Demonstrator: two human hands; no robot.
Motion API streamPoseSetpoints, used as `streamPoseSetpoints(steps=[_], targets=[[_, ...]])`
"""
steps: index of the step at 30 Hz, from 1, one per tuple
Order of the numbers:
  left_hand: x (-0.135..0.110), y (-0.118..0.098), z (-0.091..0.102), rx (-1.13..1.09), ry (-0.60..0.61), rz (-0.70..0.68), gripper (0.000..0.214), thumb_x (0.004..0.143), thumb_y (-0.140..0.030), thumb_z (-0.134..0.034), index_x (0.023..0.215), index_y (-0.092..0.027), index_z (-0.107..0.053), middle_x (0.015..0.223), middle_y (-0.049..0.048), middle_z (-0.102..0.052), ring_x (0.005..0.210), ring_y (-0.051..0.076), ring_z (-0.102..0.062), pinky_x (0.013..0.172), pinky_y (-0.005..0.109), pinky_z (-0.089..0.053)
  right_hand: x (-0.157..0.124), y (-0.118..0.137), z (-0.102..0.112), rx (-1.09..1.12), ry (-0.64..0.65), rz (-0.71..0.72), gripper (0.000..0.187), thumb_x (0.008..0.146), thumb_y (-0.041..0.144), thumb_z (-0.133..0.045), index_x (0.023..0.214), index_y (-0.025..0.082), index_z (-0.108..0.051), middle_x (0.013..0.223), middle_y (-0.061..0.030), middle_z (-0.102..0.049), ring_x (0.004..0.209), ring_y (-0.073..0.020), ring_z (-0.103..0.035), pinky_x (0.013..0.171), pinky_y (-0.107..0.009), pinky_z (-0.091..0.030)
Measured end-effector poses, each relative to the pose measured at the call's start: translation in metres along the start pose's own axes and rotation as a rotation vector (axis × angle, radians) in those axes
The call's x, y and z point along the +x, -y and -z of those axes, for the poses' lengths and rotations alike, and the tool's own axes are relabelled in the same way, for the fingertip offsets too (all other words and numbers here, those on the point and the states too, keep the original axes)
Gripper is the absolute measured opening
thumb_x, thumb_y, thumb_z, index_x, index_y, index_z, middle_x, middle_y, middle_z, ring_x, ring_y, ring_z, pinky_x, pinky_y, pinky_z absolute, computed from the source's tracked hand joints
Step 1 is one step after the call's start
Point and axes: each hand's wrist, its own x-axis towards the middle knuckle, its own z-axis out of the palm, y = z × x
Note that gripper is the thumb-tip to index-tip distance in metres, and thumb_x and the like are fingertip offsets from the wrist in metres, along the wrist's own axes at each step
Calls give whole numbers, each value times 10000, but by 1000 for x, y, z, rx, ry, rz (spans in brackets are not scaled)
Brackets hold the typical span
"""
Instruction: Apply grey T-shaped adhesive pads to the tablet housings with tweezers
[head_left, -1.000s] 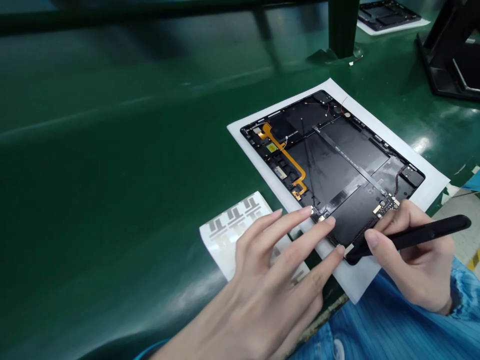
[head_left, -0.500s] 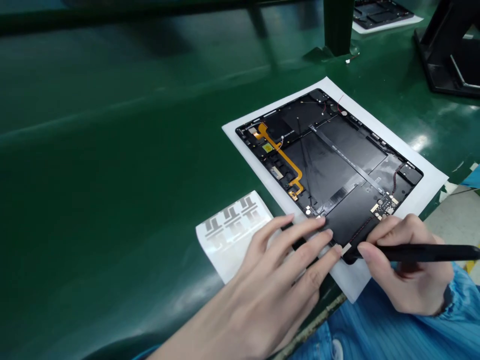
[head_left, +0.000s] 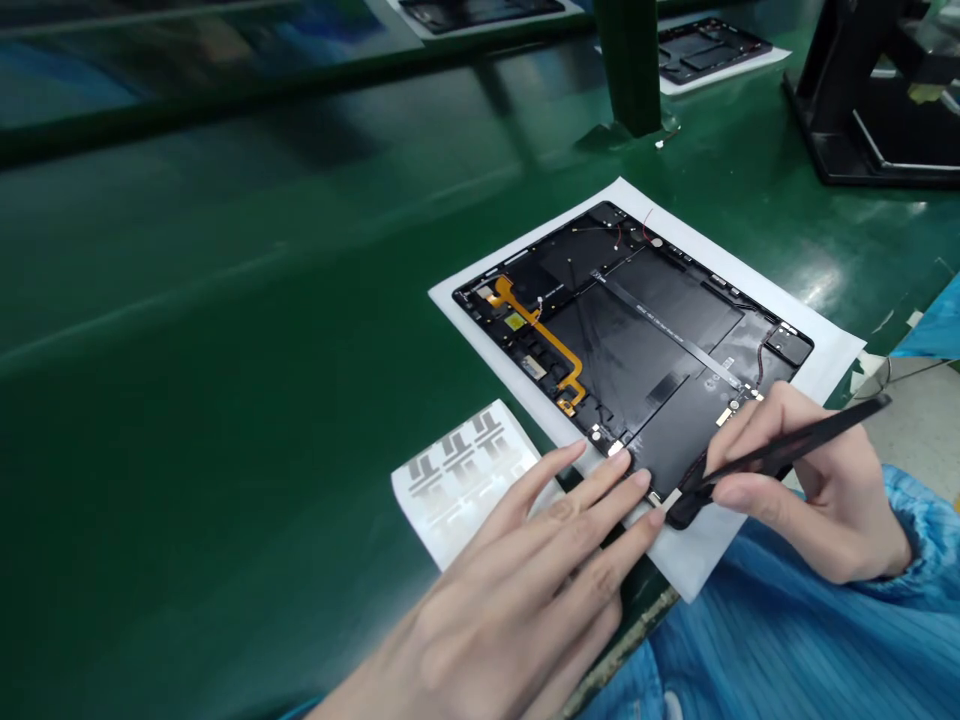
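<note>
An opened tablet housing (head_left: 615,340) lies on a white paper sheet (head_left: 832,378), showing black battery panels. An orange flex cable (head_left: 540,330) runs along its left part, and a small circuit board (head_left: 729,408) sits near its right corner, partly behind my fingers. My right hand (head_left: 817,490) pinches black tweezers (head_left: 795,450), their tip at the housing's near corner. My left hand (head_left: 525,580) holds nothing, its spread fingertips resting at the near edge. Beside it lies a label sheet (head_left: 457,480) with grey printed shapes.
A green bench mat (head_left: 225,400) spreads under everything. A dark green post (head_left: 630,60) stands behind the paper, with a black stand (head_left: 847,110) to the right. Another housing on white paper (head_left: 709,50) lies far back. My blue sleeve (head_left: 787,620) fills the lower right.
The black tweezers have swung from nearly level to slanting up and right. My right hand has shifted left over the small board. The whole view has moved slightly left and down.
</note>
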Motion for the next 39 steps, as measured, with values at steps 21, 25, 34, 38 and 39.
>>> streamPoseSetpoints(steps=[21, 25, 34, 38, 39], targets=[[13, 0, 4, 7, -62, 16, 226, 962, -166, -434, 1041, -132, -643, 1076, 34, -725, 1143, 161, -613, 1233, 372, -128, 13, 1, -1, -21, 100, -20, 103, 901, 164, -544, 808, 162, -500, 665, -17, -566, 533, -110, -527, 458, -203, -390], [12, -7, -1, -64, -132, 125, 258, 971, -155, -386, 1027, -171, -637, 1047, 29, -721, 1123, 141, -607, 1207, 339, -189, 9, -2, 0, 15, 5, -89, 104, 886, 149, -542, 799, 185, -499, 666, -7, -552, 559, -136, -548, 469, -236, -407], [8, -7, -7, -79, -48, 138, 368, 968, -131, -300, 1145, -187, -618, 1085, 24, -678, 1085, 170, -553, 1157, 330, -204, 3, -8, -6, 150, -222, -91, 108, 879, 178, -648, 825, 206, -559, 720, 20, -548, 536, -88, -469, 474, -228, -367], [6, -8, -6, -26, 7, 141, 371, 937, -123, -357, 1185, -204, -621, 1092, 49, -671, 1111, 212, -548, 1144, 428, -246, 2, -8, -7, 154, -234, -79, 120, 869, 152, -654, 828, 208, -556, 724, 22, -551, 567, -94, -491, 498, -231, -386], [5, -7, -6, -13, 31, 145, 354, 935, -163, -391, 1198, -213, -622, 1103, 62, -664, 1119, 235, -546, 1128, 462, -278, 2, -8, -7, 149, -237, -74, 118, 868, 156, -655, 832, 208, -555, 722, 20, -549, 584, -102, -503, 508, -237, -396]])
